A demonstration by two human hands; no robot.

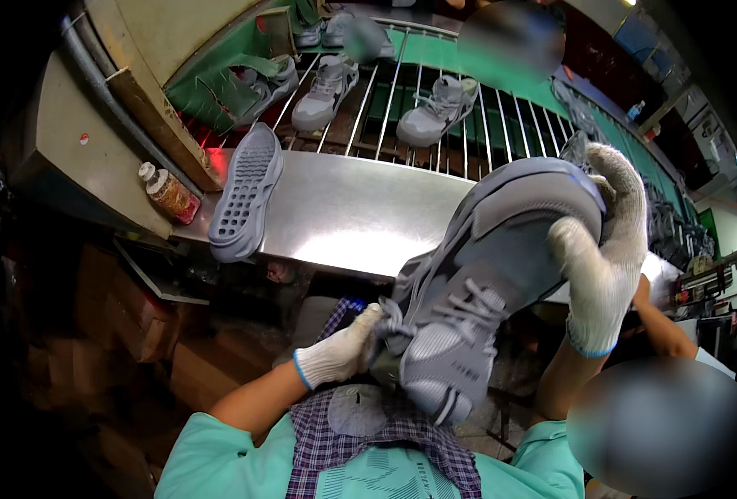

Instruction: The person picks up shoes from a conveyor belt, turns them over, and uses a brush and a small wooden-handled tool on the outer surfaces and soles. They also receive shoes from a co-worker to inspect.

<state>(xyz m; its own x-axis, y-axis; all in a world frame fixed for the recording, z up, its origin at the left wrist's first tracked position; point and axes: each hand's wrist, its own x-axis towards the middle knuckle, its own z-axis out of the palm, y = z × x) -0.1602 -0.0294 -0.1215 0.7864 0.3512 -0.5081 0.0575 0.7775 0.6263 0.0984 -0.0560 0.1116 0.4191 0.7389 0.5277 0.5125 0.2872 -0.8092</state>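
Note:
In front of me I hold a grey sneaker (501,241) aslant, its toe up to the right and its laced tongue end down toward my apron. My right hand (609,249), in a white knit glove, wraps round the toe end, with the thumb on the upper. My left hand (343,353), gloved alike, is closed at the shoe's lower left side by the collar and laces; the shoe hides some of its fingertips. On the steel ledge (335,208) to the left, a grey shoe sole (248,191) stands with its patterned face showing.
Behind the ledge runs a rack of metal bars (489,125) carrying grey sneakers (439,108). A bottle (169,191) stands beside the machine housing (94,150) at left. Cardboard boxes (219,358) lie below. Another person's arm (663,324) reaches in at right.

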